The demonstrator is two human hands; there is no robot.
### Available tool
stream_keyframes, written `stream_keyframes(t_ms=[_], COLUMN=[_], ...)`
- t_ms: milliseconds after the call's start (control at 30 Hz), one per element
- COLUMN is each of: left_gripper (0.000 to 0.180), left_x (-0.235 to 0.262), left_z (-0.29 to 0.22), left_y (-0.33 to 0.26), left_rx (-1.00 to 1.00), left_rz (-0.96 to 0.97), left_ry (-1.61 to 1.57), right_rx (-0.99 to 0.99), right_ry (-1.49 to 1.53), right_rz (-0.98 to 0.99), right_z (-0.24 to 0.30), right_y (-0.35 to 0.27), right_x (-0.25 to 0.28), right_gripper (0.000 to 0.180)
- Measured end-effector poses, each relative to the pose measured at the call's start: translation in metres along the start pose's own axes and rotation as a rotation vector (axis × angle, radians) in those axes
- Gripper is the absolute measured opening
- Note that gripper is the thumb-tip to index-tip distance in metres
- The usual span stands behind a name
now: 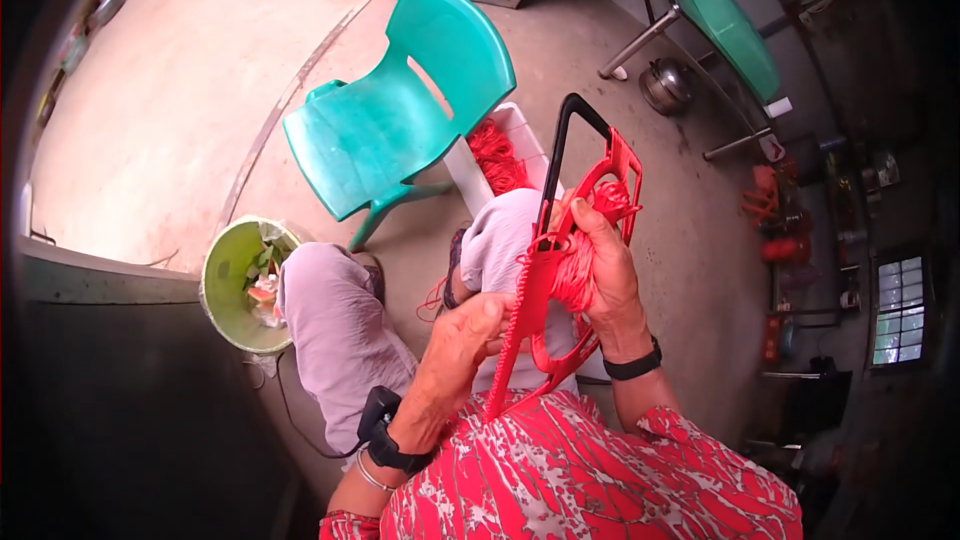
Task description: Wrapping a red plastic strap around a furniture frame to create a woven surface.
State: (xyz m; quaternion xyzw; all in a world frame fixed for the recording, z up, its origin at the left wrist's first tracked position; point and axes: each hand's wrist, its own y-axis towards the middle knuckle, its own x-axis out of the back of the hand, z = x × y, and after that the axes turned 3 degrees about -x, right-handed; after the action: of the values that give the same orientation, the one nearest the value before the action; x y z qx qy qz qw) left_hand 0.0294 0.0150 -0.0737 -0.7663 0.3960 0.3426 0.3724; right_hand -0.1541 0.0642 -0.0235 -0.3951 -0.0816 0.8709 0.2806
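Right now we sit with both hands raised over our lap in pale lilac trousers (335, 325), working red cord onto a red plastic frame with a black metal handle loop (600, 175). Our right hand (605, 275) is clenched around the middle of the frame, gripping it together with a bundle of red twine (575, 275) pressed against its side. Our left hand (465, 340) pinches a taut strand of braided red cord (512, 345) that runs down along the frame's lower edge toward our red patterned shirt (590, 475). We judge the step in hand to be drawing the strand snug against the frame; the next move seems to call for keeping that tension even while the right hand steadies the frame. Behind our knees a white plastic tub holding more red twine (500, 155) stands beside a teal plastic chair (400, 120), and a green bucket of scraps (240, 280) sits on the concrete floor to our left.
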Motion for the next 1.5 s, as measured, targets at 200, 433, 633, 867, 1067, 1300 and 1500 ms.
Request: stream_keyframes(t_ms=[200,433,633,867,1067,1300,1500], left_gripper=[0.045,0.037,0.040,0.053,0.051,0.047,0.048], left_x=[-0.013,-0.016,-0.028,-0.013,-0.002,0.001,-0.006], left_z=[-0.005,-0.010,-0.021,-0.027,-0.032,-0.043,-0.043], left_y=[-0.011,-0.019,-0.022,-0.011,-0.002,0.008,0.012], left_rx=[-0.192,-0.460,-0.312,-0.387,-0.474,-0.399,-0.422], left_rz=[-0.119,-0.245,-0.125,-0.128,-0.246,-0.247,-0.276], left_ry=[0.071,0.301,0.215,0.308,0.459,0.510,0.516], right_rx=[0.038,-0.133,-0.144,-0.122,-0.149,0.075,0.162], right_ry=[-0.138,0.062,0.014,-0.186,-0.723,-1.025,-1.267], right_rz=[-0.039,0.061,0.062,-0.104,-0.033,-0.148,0.164], right_z=[0.004,0.002,-0.008,-0.021,-0.020,-0.003,0.001], right_y=[0.005,0.016,0.031,0.037,0.053,0.049,0.037], right_x=[0.006,0.000,-0.001,-0.035,-0.037,-0.031,-0.059], right_gripper=[0.013,0.020,0.020,0.013,0.018,0.019,0.013])
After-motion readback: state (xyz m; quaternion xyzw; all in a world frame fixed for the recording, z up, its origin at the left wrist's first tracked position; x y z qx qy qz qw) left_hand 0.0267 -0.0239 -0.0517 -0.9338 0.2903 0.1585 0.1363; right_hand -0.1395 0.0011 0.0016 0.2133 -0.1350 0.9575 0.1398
